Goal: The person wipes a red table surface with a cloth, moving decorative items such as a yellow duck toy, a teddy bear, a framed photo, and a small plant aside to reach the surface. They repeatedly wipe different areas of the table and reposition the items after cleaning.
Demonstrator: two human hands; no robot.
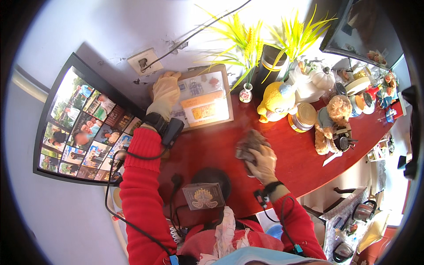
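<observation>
On the glossy red surface [207,152], a crumpled, soft grey-brown cloth [250,142] lies near the middle, gathered under the right hand [264,164], whose grip is closed on its folds with bent fingers. The left hand [167,87] touches the left edge of a rectangular, tan-framed panel [204,97]; whether its grip is clenched cannot be told. A rounded yellow figure [276,102] stands right of the panel.

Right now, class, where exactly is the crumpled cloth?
In the head view, the crumpled cloth is just right of centre on the red tabletop, under the person's right hand, below and left of the yellow toy.
</observation>
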